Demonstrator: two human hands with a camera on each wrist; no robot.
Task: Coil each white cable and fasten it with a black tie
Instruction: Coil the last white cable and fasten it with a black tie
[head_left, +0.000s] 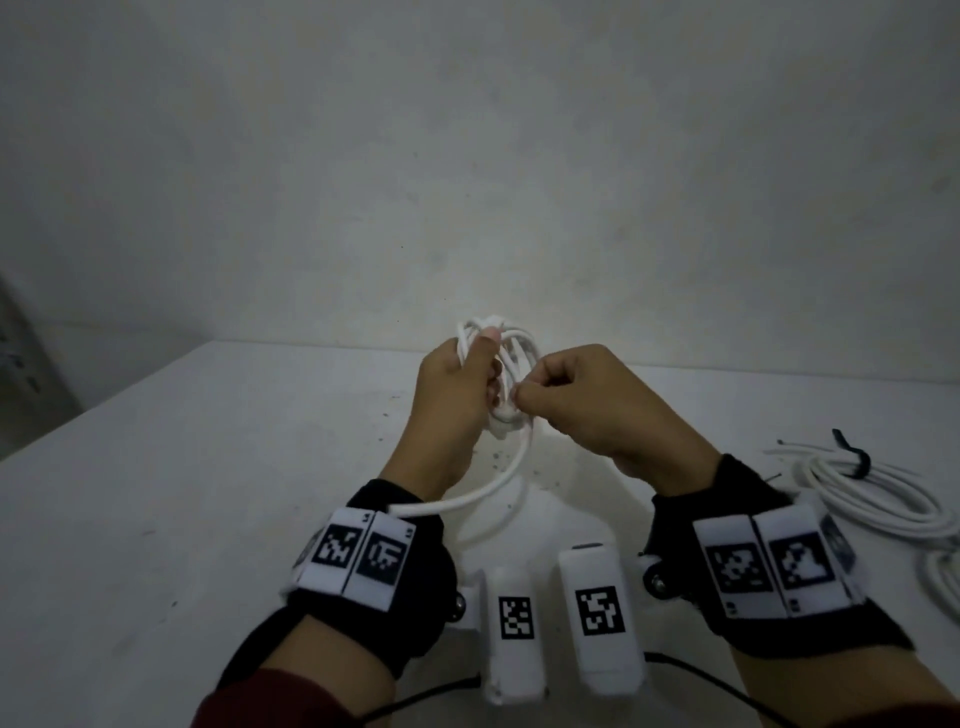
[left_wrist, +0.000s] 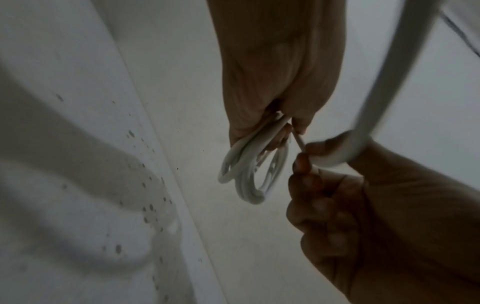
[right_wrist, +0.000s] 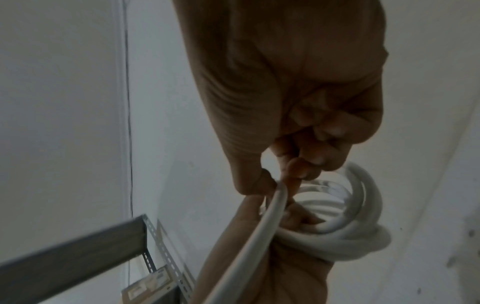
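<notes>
My left hand (head_left: 480, 364) is raised above the table and grips a bundle of white cable loops (head_left: 511, 340), which also shows in the left wrist view as the coil (left_wrist: 249, 174). My right hand (head_left: 522, 399) pinches one strand of that cable (left_wrist: 298, 142) right beside the coil. Thumb and forefinger close on the strand (right_wrist: 279, 198) in the right wrist view, next to the coil (right_wrist: 350, 222). The cable's loose tail (head_left: 483, 493) sags from the coil toward my left wrist. No black tie is on this coil.
Another coiled white cable (head_left: 883, 499) lies on the white table (head_left: 208, 467) at the right, bound with a black tie (head_left: 854, 460). More white cable (head_left: 943, 571) shows at the right edge. A grey metal shelf frame (right_wrist: 78, 257) stands off to the left.
</notes>
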